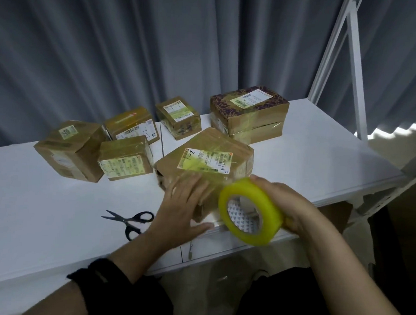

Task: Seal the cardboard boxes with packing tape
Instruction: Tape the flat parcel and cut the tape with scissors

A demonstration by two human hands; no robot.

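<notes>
A flat cardboard box with a white shipping label lies near the table's front edge, turned at an angle. My left hand presses flat on its near end, fingers spread over a yellowish strip of tape. My right hand grips a large yellow roll of packing tape just to the right of the box, above the table edge. The tape runs from the roll onto the box's top.
Several other taped boxes stand behind: three at the left, one at the middle back, a larger patterned one at the right. Black scissors lie left of my left hand. A white shelf frame rises at the right.
</notes>
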